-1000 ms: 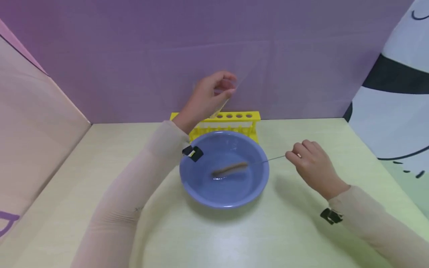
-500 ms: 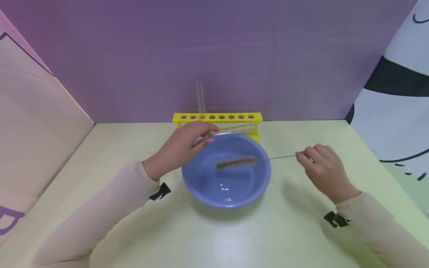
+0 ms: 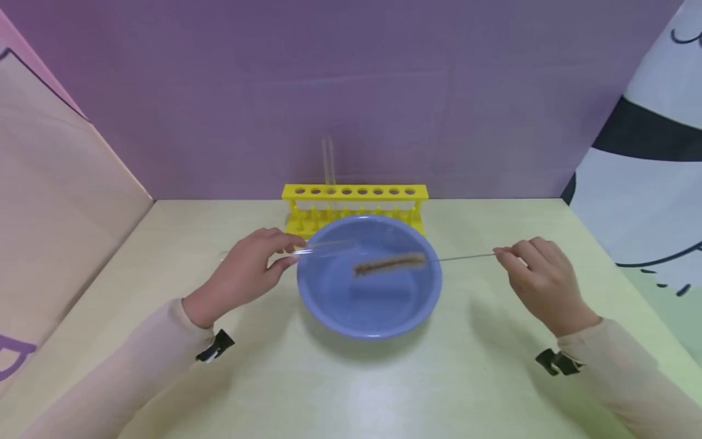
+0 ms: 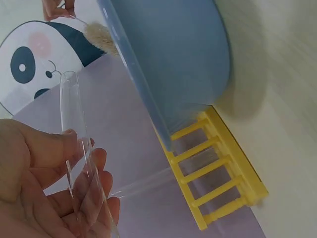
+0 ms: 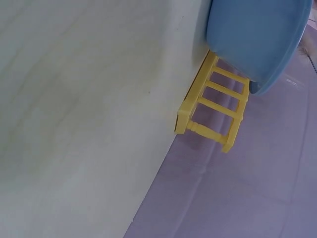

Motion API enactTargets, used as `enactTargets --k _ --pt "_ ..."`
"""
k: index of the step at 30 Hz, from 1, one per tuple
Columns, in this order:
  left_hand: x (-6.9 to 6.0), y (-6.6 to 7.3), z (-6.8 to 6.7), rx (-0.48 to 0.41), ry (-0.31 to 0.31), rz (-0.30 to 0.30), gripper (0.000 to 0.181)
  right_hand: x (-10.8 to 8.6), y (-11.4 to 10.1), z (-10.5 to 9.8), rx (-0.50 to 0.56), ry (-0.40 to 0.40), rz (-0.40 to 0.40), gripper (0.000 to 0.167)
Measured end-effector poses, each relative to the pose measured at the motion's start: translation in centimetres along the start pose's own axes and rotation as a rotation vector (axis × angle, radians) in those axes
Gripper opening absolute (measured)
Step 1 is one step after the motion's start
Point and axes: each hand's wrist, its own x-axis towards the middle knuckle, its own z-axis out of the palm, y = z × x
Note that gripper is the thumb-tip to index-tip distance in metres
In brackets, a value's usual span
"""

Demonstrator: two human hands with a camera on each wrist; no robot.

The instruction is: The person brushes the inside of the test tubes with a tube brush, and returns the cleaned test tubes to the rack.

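My left hand (image 3: 247, 265) pinches a clear test tube (image 3: 329, 249) between thumb and fingers. The tube lies nearly level, its far end over the left side of the blue basin (image 3: 370, 334). In the left wrist view the same tube (image 4: 74, 104) runs past the curled fingers (image 4: 99, 181). My right hand (image 3: 543, 280) grips the thin wire handle of a test tube brush (image 3: 389, 264), right of the basin. The brown bristles hang over the basin, pointing left at the tube's end but apart from it. The right wrist view does not show the right hand.
Behind the basin stands a yellow test tube rack (image 3: 355, 192) with a row of holes. One clear test tube (image 3: 328, 161) stands upright in it, left of the middle. A purple backdrop (image 3: 351, 91) rises at the table's (image 3: 378, 396) far edge.
My left hand has come down from above the rack, leftward and nearer, and the tube now lies level over the basin. The right hand and brush have shifted slightly right.
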Motion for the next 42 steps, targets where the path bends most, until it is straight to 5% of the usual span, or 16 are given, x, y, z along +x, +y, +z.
enactTargets --k 10,25,42 --pt "-0.9 -1.3 0.8 -0.004 -0.077 -0.071 0.027 0.2 0.0 -0.2 -0.051 0.086 0.031 0.033" --pt "0.3 -2.0 1.1 -0.104 -0.171 -0.156 0.026 0.8 -0.1 0.0 -0.048 0.145 0.059 0.034" --pt "0.7 -2.3 0.9 -0.203 -0.197 -0.201 0.026 0.7 -0.1 1.0 -0.004 0.245 0.046 0.032"
